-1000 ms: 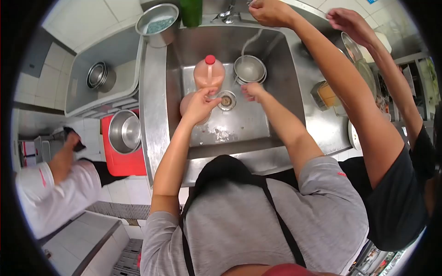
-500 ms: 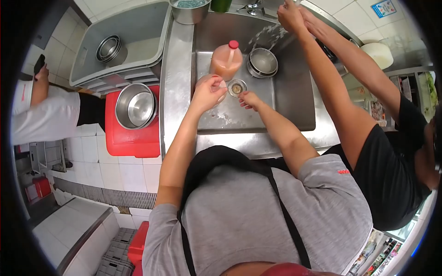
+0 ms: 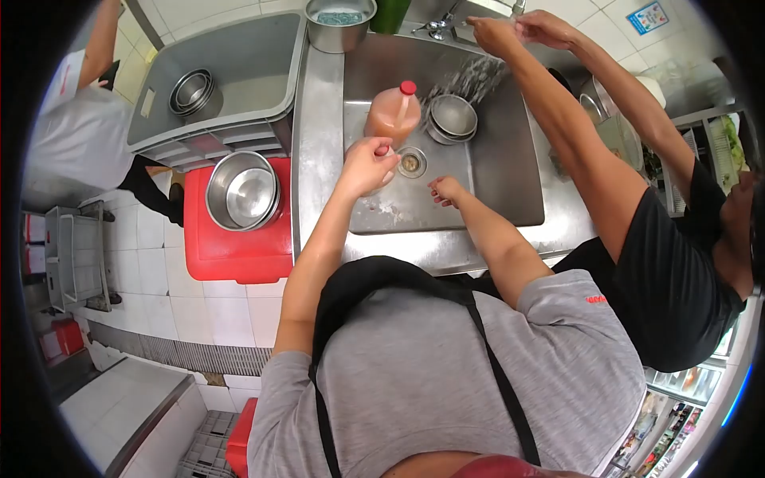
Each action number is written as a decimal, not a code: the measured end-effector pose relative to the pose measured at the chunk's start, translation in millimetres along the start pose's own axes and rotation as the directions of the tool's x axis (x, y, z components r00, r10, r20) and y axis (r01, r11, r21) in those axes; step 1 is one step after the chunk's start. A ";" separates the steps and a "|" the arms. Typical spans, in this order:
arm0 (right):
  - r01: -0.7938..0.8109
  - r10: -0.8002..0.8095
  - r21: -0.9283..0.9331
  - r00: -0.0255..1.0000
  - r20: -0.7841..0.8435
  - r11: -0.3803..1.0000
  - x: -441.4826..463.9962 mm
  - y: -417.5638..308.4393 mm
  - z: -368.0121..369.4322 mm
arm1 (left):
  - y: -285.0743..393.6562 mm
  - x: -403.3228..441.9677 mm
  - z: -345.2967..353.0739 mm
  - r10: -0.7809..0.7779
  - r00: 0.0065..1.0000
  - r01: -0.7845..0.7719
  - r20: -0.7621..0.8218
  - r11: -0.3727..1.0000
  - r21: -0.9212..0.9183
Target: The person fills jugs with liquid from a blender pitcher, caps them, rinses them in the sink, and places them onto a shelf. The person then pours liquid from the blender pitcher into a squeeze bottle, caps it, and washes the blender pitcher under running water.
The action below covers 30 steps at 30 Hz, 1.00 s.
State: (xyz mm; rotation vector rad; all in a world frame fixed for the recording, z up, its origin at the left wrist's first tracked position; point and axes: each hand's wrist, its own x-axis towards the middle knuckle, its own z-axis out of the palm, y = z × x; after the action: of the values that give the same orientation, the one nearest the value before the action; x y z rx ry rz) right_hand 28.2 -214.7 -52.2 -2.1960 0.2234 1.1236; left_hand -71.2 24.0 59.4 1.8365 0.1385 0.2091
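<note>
My left hand (image 3: 365,169) is closed over the left side of the sink, its fingers around the red-capped top of a clear container (image 3: 385,150). Most of that container is hidden under the hand. My right hand (image 3: 448,191) hovers just below the drain (image 3: 412,162), fingers loosely curled and a little apart, with nothing visible in them. Beyond my left hand stands a plastic jug (image 3: 394,115) of orange-pink liquid with a red cap. Stacked metal pots (image 3: 453,119) sit right of the jug, with water splashing behind them.
A co-worker's hands (image 3: 522,33) are by the faucet (image 3: 437,29), arms crossing the sink's right side. Left are a grey tub (image 3: 255,92) holding metal pots and a red lid (image 3: 239,267) bearing nested pots (image 3: 243,191). Another person (image 3: 84,131) stands far left.
My left hand has turned, bringing the red cap into view. My right hand has moved slightly down and right, away from the drain. The co-worker's hands have separated.
</note>
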 end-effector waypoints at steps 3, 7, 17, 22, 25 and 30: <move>0.006 -0.005 0.006 0.999 -0.049 1.000 -3.1 -17.7 0.1 | 2.8 0.2 -4.8 -0.025 1.000 0.025 0.014 1.000 -0.015; 0.476 -0.586 -0.383 0.769 -0.254 0.791 11.0 -66.7 -15.0 | -9.2 6.3 -6.0 -0.004 0.999 0.004 0.034 1.000 -0.004; 0.513 -0.578 -0.613 -0.250 -0.777 0.601 1.4 -281.9 -292.3 | 3.0 38.6 -11.6 -0.041 0.992 0.041 0.116 0.999 0.003; 0.688 -0.533 0.032 0.591 -0.606 0.725 -77.1 -311.6 -249.8 | 30.6 100.9 -32.9 -0.046 0.992 0.064 0.117 0.986 -0.151; 0.746 -0.529 0.211 0.614 -0.586 0.632 -103.8 -323.8 -205.4 | 34.5 182.7 -21.6 -0.102 0.976 0.145 0.193 0.964 -0.225; 0.609 -0.623 0.759 0.691 -0.366 0.229 -73.6 -317.2 -198.2 | 63.0 283.2 42.2 -0.326 0.873 0.477 0.363 0.727 -0.494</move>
State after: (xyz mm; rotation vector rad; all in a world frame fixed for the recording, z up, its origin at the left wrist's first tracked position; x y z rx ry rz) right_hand 248.3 -102.6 238.1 -1.1264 -0.1251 0.3674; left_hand 213.6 24.7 129.2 1.1696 0.2661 -0.2777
